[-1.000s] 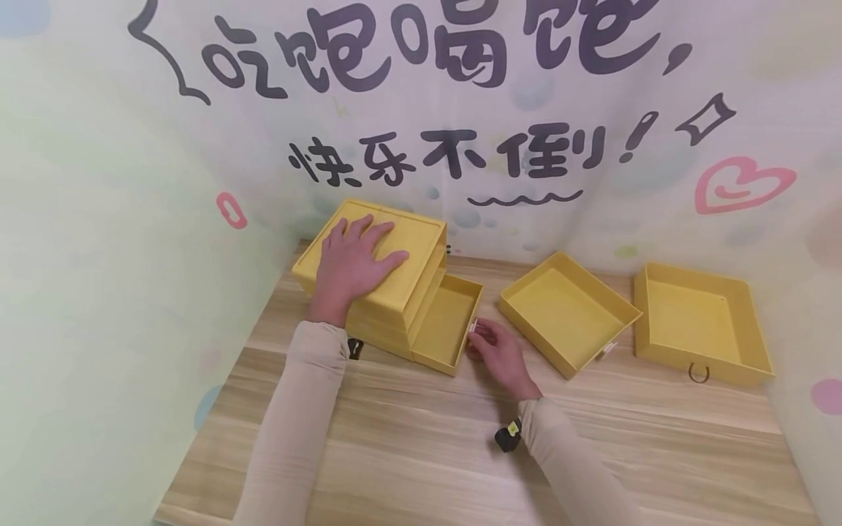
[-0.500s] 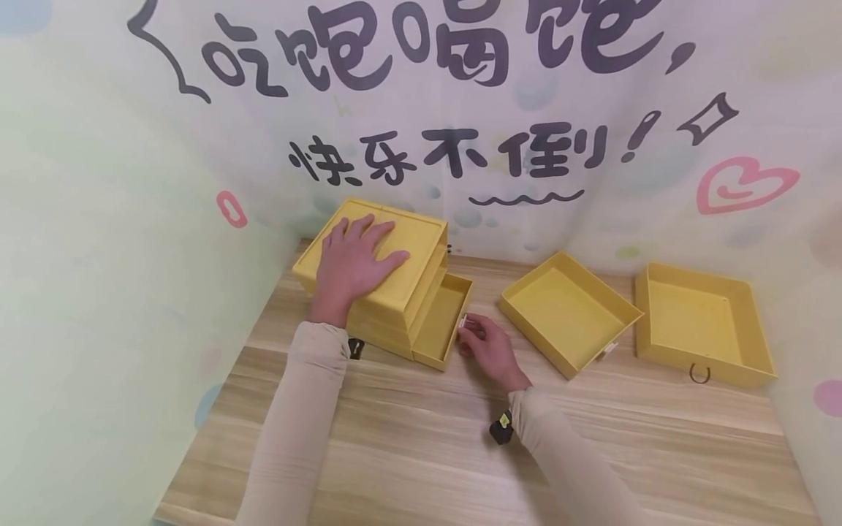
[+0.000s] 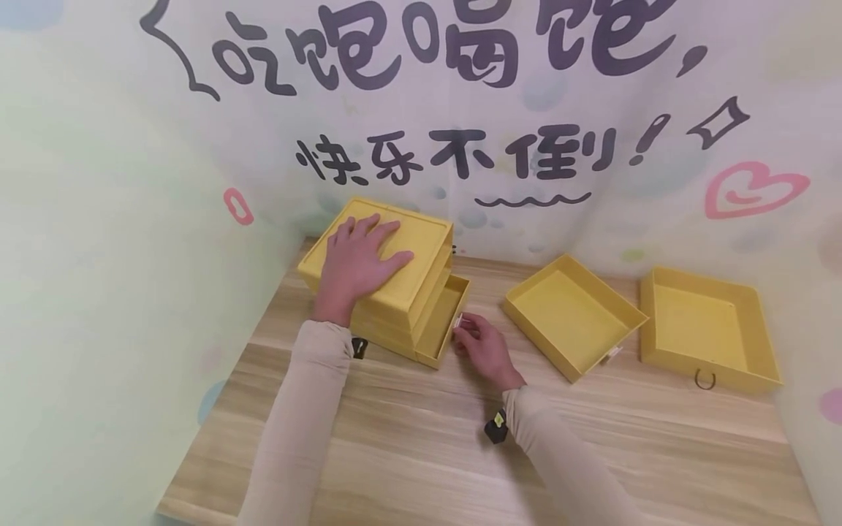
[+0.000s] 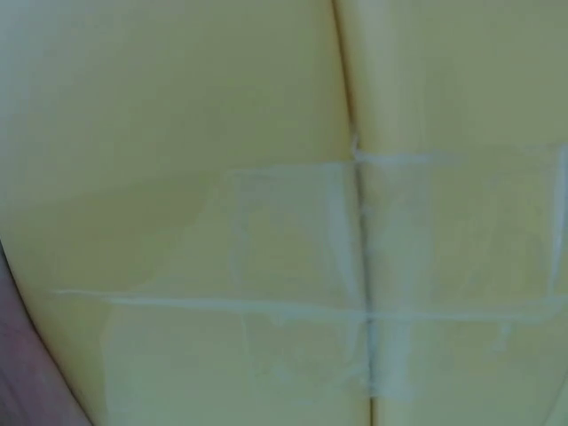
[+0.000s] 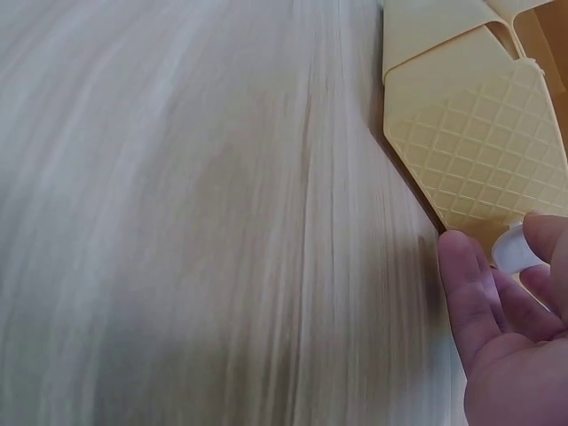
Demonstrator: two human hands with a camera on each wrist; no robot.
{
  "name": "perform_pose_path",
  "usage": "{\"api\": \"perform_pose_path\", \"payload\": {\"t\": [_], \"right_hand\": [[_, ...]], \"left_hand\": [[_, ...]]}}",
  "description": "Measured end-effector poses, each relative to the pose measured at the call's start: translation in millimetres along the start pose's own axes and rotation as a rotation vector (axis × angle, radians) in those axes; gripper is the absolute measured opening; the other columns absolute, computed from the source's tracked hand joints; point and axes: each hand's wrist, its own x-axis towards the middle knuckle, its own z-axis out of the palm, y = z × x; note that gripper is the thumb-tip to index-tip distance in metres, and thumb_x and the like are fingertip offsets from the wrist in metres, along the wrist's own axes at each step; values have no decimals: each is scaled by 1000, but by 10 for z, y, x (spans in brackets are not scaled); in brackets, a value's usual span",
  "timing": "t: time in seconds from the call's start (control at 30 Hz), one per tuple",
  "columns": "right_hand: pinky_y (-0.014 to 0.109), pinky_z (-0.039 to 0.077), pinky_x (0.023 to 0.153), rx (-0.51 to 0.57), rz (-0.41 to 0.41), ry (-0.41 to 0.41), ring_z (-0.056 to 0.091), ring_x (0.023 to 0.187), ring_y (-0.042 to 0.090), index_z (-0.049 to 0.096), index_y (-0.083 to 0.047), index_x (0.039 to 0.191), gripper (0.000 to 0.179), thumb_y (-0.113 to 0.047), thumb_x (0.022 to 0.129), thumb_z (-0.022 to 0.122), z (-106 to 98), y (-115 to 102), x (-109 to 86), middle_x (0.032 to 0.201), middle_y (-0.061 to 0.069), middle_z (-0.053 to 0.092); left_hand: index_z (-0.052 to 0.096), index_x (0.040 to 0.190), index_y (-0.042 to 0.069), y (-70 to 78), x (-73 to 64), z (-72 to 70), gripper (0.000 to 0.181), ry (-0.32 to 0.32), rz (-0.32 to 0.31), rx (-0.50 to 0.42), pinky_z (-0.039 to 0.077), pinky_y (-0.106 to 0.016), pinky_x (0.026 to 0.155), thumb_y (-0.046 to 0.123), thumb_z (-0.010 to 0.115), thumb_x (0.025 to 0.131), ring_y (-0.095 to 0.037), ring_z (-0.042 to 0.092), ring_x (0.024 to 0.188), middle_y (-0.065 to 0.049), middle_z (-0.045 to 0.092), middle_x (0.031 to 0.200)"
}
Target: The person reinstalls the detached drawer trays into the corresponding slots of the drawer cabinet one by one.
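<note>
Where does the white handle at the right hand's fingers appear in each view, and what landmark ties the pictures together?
Head: white handle just right of and below centre, on the partly open drawer, held by the right hand.
Left wrist: not in it.
Right wrist: near the right edge, slightly below mid-height.
Shared landmark: the yellow drawer unit, filling most of left wrist, top right in right wrist.
</note>
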Motion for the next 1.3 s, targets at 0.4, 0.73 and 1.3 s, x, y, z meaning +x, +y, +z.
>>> {"api": "perform_pose_path", "payload": {"t": [0.4,0.73,1.3], "right_hand": [[33,63,70,1,-1,-20,75,90,35,56,-3,141,43,-16,100,64,76,-30,44,129,23,67],[37,63,73,15,10,-21,75,93,36,56,-4,141,43,-17,101,63,125,-80,66,129,22,67],[37,63,70,37,9,-19,75,88,34,56,-4,140,42,-17,100,64,223,-98,112,129,22,67]], "left_hand": [[43,154,37,-10,-2,3,75,7,-2,7,19,-64,122,76,45,91,-44,19,156,-5,32,168],[43,154,38,-1,25,24,74,7,2,18,20,-64,122,77,44,91,-43,19,156,-4,32,168],[43,154,37,6,7,8,74,-1,1,4,19,-64,122,76,45,91,-43,19,156,-3,32,168]]}}
